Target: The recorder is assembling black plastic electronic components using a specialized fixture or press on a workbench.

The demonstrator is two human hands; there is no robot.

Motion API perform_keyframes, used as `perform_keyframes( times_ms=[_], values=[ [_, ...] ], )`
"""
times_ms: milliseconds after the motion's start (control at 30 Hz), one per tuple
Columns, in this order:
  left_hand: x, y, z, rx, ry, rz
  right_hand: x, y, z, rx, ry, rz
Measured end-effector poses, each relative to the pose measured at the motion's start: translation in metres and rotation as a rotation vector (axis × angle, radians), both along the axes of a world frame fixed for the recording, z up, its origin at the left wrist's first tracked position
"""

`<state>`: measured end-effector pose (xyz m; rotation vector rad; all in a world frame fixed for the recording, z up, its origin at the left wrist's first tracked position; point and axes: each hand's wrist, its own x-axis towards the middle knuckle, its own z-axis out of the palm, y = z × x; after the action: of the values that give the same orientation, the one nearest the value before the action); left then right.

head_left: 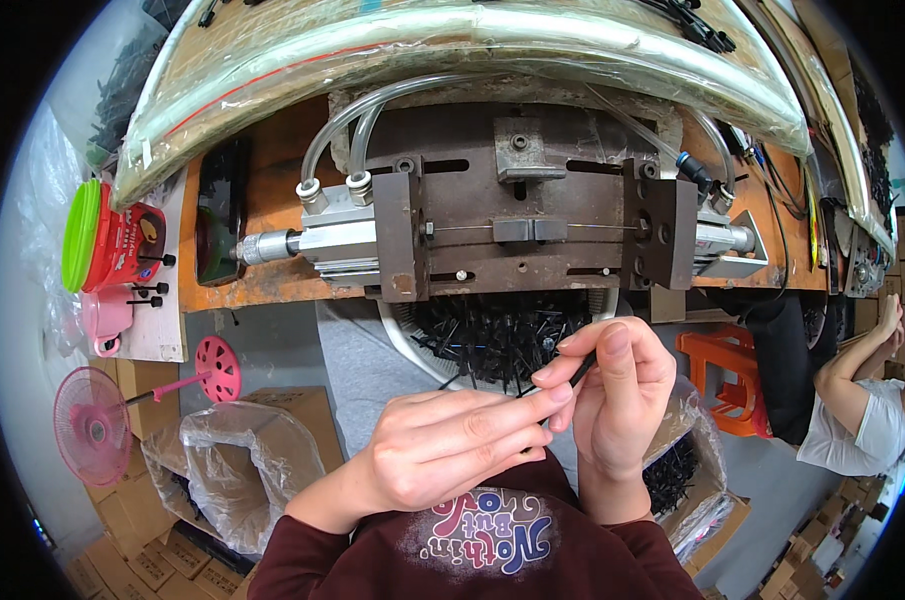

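My left hand (452, 440) and my right hand (617, 390) meet in front of my chest, just nearer than the fixture. Pinched in the right fingertips is a thin black rod-like part (581, 370). The left fingers are closed against the right fingertips, and what lies in them is mostly hidden; a short black tip (452, 381) shows just beyond them. Beyond the hands, a white basket (397, 335) holds many similar black parts (472, 335). Behind it stands a metal fixture (472, 180) with two grey blocks (529, 230) on a thin wire at its middle.
Air cylinders (337, 240) with clear hoses (362, 100) flank the fixture on a wooden bench (282, 285). At left are a red bucket (122, 235) and a pink fan (92, 430). Lined boxes (242, 430) and an orange stool (717, 370) stand around; another person (852, 410) sits at right.
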<state>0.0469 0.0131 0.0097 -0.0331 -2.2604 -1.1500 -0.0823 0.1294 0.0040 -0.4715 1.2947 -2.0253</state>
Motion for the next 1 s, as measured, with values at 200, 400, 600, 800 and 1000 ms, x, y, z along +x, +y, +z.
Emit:
perform_keyframes(
  times_ms=[200,400,600,800,1000],
  values=[
    [-0.001,-0.001,0.002,0.001,-0.019,-0.005,-0.001,0.000,0.001,0.007,0.010,0.000],
    [-0.001,-0.001,0.000,0.006,-0.019,-0.014,-0.002,0.001,0.000,0.009,0.015,0.006],
    [-0.007,-0.003,-0.003,-0.054,0.019,0.027,-0.002,-0.002,-0.004,-0.061,-0.133,0.018],
    [-0.013,-0.007,-0.006,-0.123,0.046,0.093,-0.009,0.002,-0.019,0.041,-0.020,0.180],
    [-0.030,-0.011,-0.017,-0.260,-0.006,0.306,-0.010,0.014,-0.022,0.221,0.176,0.002]
  ],
)
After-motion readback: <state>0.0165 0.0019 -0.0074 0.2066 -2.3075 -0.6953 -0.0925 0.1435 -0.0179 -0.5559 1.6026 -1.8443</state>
